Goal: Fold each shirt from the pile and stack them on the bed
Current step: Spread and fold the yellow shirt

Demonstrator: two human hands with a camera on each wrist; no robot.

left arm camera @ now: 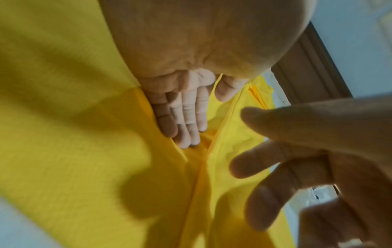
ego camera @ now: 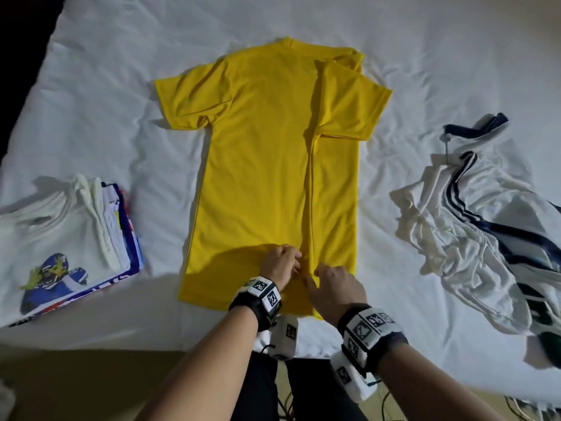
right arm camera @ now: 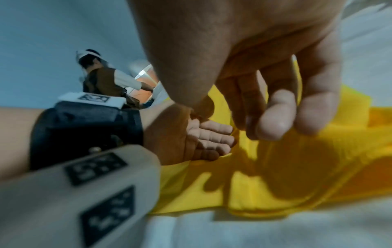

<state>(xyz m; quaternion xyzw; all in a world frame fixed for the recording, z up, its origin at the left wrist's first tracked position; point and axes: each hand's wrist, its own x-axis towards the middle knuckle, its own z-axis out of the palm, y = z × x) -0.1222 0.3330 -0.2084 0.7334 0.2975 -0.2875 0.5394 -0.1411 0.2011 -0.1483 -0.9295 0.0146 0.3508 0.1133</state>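
At the near edge of the bed (ego camera: 91, 86), with its wrinkled white sheet, the left hand (ego camera: 280, 265) lies flat-fingered and the right hand (ego camera: 334, 287) hovers loose on the yellow shirt (ego camera: 258, 165), folded stack (ego camera: 69, 238) left, unfolded pile (ego camera: 485, 232) right, and a dark wooden door frame (left arm camera: 314, 67) beyond.

dim overhead light, hard shadows under the hands (ego camera: 306, 275), wrist views blurred, edges warped
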